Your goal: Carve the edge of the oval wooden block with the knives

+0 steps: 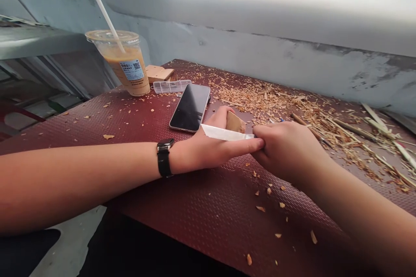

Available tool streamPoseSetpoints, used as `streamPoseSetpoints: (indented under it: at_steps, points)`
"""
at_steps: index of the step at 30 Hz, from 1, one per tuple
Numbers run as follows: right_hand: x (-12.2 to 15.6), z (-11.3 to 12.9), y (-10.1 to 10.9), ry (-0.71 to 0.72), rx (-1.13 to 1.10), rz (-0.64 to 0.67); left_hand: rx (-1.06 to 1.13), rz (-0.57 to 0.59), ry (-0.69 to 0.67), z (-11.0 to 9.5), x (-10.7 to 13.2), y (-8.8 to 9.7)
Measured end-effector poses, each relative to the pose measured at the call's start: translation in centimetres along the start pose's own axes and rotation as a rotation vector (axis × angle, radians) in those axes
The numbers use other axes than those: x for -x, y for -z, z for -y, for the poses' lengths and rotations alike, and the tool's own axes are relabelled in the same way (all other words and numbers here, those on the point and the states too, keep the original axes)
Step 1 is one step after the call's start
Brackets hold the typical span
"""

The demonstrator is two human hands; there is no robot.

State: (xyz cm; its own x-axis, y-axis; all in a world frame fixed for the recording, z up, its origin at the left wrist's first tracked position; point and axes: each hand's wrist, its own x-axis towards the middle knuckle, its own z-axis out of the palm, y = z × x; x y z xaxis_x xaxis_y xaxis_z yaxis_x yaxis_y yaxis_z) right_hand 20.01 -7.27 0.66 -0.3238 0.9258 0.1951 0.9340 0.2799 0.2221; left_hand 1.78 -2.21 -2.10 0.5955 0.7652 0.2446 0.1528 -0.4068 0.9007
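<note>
Fingers wrapped round it, my left hand (209,149) grips a small tan wooden piece (235,123), partly hidden behind a blade. The pale, flat blade of a knife (224,133) lies across the front of the wood, its angled tip pointing left. My right hand (289,149) is closed at the other end of the knife, and its fist hides the handle. My left thumb stretches along the blade's near edge and touches my right hand. Just beyond my left hand a dark-screened phone (190,107) lies on the table.
Shavings (266,99) cover the back of the dark red table (182,207), with sticks and strips (354,130) at right. At the back left stand an iced drink cup with a straw (118,65), a clear compartment case (172,86) and wooden blocks (159,72). A wall (227,45) borders the table.
</note>
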Motion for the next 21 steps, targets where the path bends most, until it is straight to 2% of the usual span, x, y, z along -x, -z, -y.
streamPoseSetpoints:
  at_steps: [5, 9, 11, 14, 16, 19, 21]
  points:
    - [0.1, 0.8, -0.1, -0.122, 0.034, -0.041, 0.103, -0.134, 0.014, 0.5, -0.1, -0.5]
    - [0.4, 1.8, -0.2, -0.257, 0.061, -0.061, 0.145, -0.176, 0.019, 0.6, -0.6, -0.8]
    - [0.5, 2.0, -0.2, -0.291, 0.061, -0.038, 0.123, -0.175, -0.019, 0.7, -0.9, -1.0]
    - [0.6, 1.8, -0.3, -0.258, 0.014, 0.033, 0.073, -0.141, -0.071, 0.8, -1.1, -0.9]
    - [0.6, 1.4, -0.2, -0.196, -0.026, 0.059, 0.070, -0.093, -0.031, 0.7, -1.1, -0.6]
    - [0.6, 0.6, 0.2, -0.109, -0.009, 0.024, 0.058, 0.048, 0.056, 0.1, -0.9, 0.3]
    - [0.4, 0.2, 0.5, -0.061, 0.036, 0.009, 0.014, 0.135, 0.057, -0.4, -0.7, 0.8]
